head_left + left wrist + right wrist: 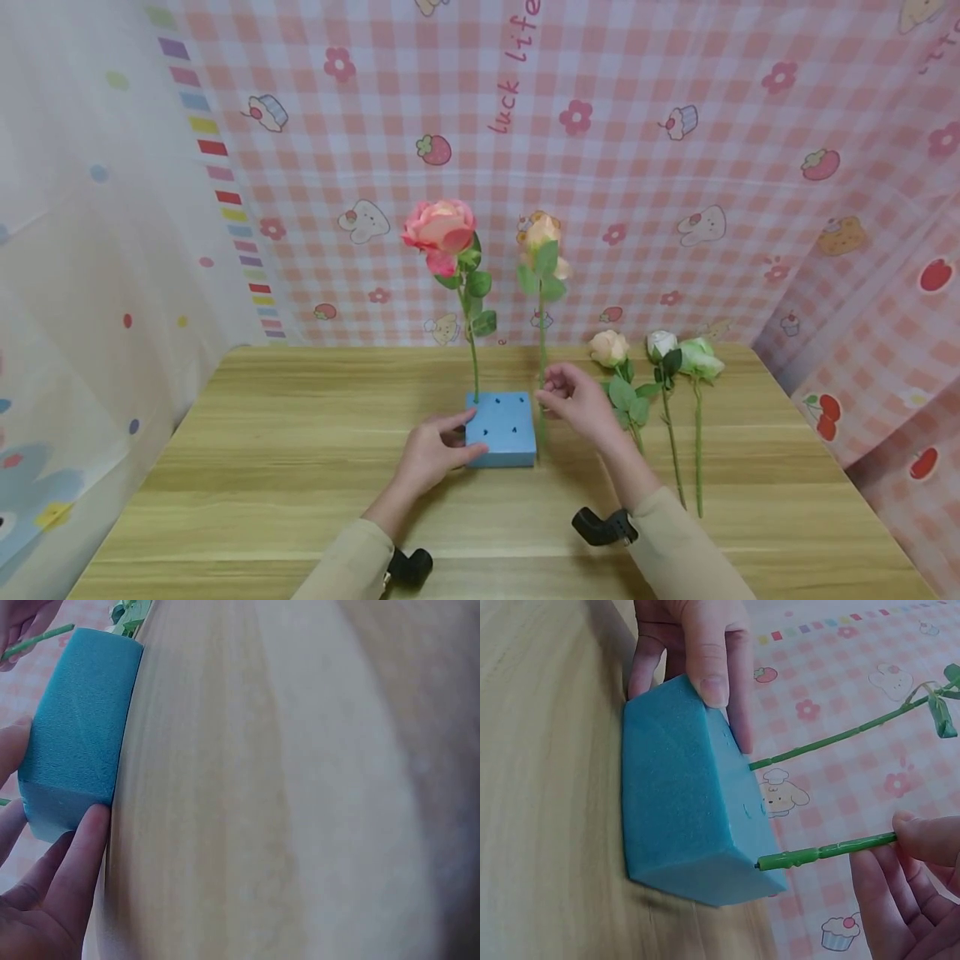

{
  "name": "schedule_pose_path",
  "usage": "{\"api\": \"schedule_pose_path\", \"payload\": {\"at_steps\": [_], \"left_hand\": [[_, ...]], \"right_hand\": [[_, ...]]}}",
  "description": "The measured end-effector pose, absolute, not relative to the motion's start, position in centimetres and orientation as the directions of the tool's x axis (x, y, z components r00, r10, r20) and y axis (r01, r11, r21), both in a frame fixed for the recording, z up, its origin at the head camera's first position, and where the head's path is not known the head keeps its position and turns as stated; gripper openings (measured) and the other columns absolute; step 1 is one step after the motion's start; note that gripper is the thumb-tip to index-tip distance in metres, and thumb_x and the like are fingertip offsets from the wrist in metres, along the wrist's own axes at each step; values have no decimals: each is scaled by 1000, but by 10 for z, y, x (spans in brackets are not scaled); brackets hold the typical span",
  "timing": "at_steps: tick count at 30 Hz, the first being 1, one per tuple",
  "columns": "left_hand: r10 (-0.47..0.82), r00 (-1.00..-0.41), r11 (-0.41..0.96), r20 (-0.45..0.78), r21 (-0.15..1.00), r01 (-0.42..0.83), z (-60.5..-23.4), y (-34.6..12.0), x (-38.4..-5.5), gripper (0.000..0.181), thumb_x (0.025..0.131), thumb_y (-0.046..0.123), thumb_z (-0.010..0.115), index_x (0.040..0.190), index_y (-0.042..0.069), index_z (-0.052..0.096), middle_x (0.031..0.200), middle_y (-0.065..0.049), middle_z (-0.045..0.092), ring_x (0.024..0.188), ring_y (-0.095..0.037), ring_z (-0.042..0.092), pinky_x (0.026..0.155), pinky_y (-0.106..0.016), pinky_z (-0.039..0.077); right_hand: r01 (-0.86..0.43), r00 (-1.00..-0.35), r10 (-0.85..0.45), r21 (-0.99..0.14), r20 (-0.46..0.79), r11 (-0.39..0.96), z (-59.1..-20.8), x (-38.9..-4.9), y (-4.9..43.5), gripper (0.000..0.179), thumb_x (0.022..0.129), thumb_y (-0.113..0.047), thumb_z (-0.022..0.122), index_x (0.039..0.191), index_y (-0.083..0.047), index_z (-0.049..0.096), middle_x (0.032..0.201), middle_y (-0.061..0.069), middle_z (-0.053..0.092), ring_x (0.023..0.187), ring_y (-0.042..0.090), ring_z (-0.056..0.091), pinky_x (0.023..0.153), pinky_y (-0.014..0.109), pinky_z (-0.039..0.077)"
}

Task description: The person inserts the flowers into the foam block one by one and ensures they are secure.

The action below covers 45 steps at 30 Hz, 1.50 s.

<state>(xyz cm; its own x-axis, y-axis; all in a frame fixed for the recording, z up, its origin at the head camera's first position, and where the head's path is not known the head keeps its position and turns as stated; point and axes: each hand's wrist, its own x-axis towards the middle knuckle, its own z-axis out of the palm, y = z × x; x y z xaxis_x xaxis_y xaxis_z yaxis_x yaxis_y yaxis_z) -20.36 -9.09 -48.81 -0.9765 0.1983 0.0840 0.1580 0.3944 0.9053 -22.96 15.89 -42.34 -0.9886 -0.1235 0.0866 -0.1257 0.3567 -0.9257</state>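
On the table sits a blue foam block [501, 450] with several small dark holes in its top. My left hand [431, 450] grips it from the left side, thumb and fingers spread around that end. A pink rose [441, 229] stands upright in the block's back left corner. Between thumb and fingertips, my right hand [581, 404] pinches the stem of a peach rose [542, 233], its bloom up. In the right wrist view the bare lower end of that green stem [825, 851] overlaps the block's top edge.
To the right lie another peach rose [609, 348], a white rose [662, 344] and a pale green rose [699, 358], stems pointing towards the front. A checked pink cloth [622, 275] hangs behind the wooden table [300, 467]; a white cloth [82, 250] hangs at left.
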Motion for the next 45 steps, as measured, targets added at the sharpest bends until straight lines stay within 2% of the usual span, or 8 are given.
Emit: {"api": "schedule_pose_path", "payload": {"at_steps": [7,14,21,32,45], "left_hand": [[198,-976,384,89,909,161,-488,-91,-204,59,79,30,86,131,11,66,120,-17,64,95,-24,66,72,-26,57],[192,-977,390,92,906,162,-488,-90,-204,58,79,29,86,130,11,67,118,-16,64,93,-22,66,72,-26,57],[195,-976,384,94,908,164,-489,-91,-205,59,79,30,86,131,11,66,120,-17,63,94,-23,66,72,-27,58],[202,-973,376,111,908,182,-490,-91,-204,58,79,29,86,131,11,67,121,-17,64,94,-24,67,72,-25,58],[197,-974,382,109,907,179,-488,-91,-203,57,80,28,86,130,10,67,120,-17,64,92,-23,67,70,-25,57]], "right_hand": [[-121,-990,-110,-930,88,347,-419,-235,149,25,92,-3,70,114,4,59,97,12,61,85,21,61,71,33,60],[-163,-986,-92,-922,140,352,-415,-240,141,23,94,-5,69,114,3,60,96,13,61,85,24,61,75,42,60],[-220,-975,-69,-899,210,378,-412,-247,132,19,93,-5,70,110,0,62,95,12,62,85,24,62,69,30,60],[-280,-958,-55,-869,282,409,-418,-254,120,16,89,-1,73,101,-2,63,92,12,64,86,27,65,67,27,59],[-378,-919,-102,-776,382,505,-426,-257,110,13,90,-6,74,97,-7,64,89,6,66,86,23,65,72,37,57]]}}
